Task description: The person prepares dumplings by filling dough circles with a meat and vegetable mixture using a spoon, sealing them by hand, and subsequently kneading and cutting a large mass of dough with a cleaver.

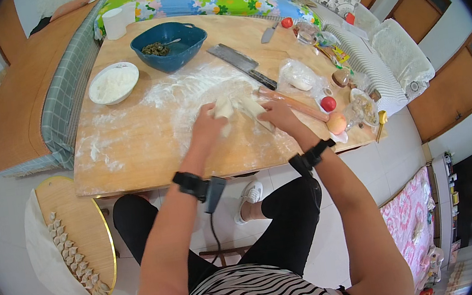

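Over the floured wooden table, my left hand (206, 128) grips a piece of pale dough (224, 108) between thumb and fingers. My right hand (278, 116) has its fingers on a second strip of dough (253, 109), just to the right of the first. A narrow gap separates the two pieces. Beside my right hand lies a wooden rolling pin (297, 105), slanting down to the right. Beyond both hands, a cleaver (235, 59) with a dark handle rests on the table. White flour (193, 84) is spread under and around the dough.
A white bowl of flour (114, 83) and a blue basin (171, 62) with dark green filling and a spoon stand farther back. Bagged dough (299, 78), a red ball-like object (328, 104) and a peach (336, 122) sit right. Lower left, a board (88, 223) bears several dumplings (72, 256).
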